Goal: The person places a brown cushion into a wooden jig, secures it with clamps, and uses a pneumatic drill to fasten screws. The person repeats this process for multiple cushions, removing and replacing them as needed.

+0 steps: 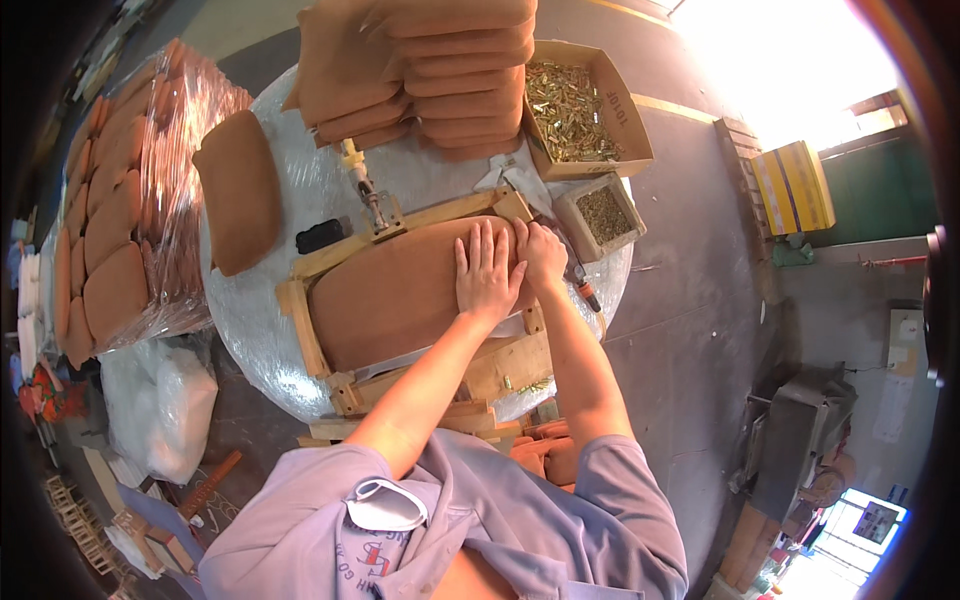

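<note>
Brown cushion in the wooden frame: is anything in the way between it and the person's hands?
Nothing visible is. The left hand lies flat on the cushion; the right hand is at its right end. The frame runs around the cushion's edges.

Cushion (395,285) sits in the frame (306,335), clamp (372,200) behind it, stacked cushions (465,88) beyond, box (616,105) just right of the stack

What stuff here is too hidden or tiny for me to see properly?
All in the head view:
Underside of the brown cushion: the cushion itself hides it.
Palm of the left hand: turned down on the cushion.
Cushion stack: cut off by the upper edge.
Metal pieces: shapes too small.
Bright opening: glare hides what's beyond.
</note>
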The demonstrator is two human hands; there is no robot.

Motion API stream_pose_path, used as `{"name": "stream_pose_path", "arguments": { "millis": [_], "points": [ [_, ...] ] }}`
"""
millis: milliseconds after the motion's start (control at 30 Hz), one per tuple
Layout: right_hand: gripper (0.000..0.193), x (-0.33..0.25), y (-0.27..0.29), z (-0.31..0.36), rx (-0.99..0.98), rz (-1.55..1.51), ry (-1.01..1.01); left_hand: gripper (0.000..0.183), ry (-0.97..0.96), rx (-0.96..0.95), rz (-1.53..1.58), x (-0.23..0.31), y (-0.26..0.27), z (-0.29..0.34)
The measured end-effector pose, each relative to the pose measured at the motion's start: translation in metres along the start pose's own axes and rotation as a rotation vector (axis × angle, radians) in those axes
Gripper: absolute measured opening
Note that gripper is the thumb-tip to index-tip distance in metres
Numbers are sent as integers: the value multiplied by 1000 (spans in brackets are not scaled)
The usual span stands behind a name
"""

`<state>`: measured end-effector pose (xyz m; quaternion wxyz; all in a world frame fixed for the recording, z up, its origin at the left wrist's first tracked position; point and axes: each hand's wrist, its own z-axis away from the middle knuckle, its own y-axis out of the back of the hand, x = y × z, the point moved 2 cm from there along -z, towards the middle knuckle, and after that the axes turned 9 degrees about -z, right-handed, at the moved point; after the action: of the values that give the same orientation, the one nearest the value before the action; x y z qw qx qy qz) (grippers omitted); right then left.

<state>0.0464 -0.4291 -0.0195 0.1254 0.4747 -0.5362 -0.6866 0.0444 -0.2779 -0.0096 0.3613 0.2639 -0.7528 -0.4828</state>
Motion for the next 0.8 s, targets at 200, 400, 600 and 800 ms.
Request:
{"name": "stream_pose_path", "arguments": {
  "millis": [200, 400, 600, 800],
  "points": [
    [56, 19, 7, -5, 34, 18, 104, 75, 22, -64, -56, -35, 2, -21],
    [58, 24, 3, 2, 1, -157, 77, 71, 30, -119, -148, -39, 4, -17],
    [54, 10, 9, 13, 39, -169, 29, 69, 29, -177, -202, -35, -9, -8],
    [24, -45, -4, 64, 108, -129, 286, 63, -36, -349, -380, -49, -8, -5]
  ]
}}
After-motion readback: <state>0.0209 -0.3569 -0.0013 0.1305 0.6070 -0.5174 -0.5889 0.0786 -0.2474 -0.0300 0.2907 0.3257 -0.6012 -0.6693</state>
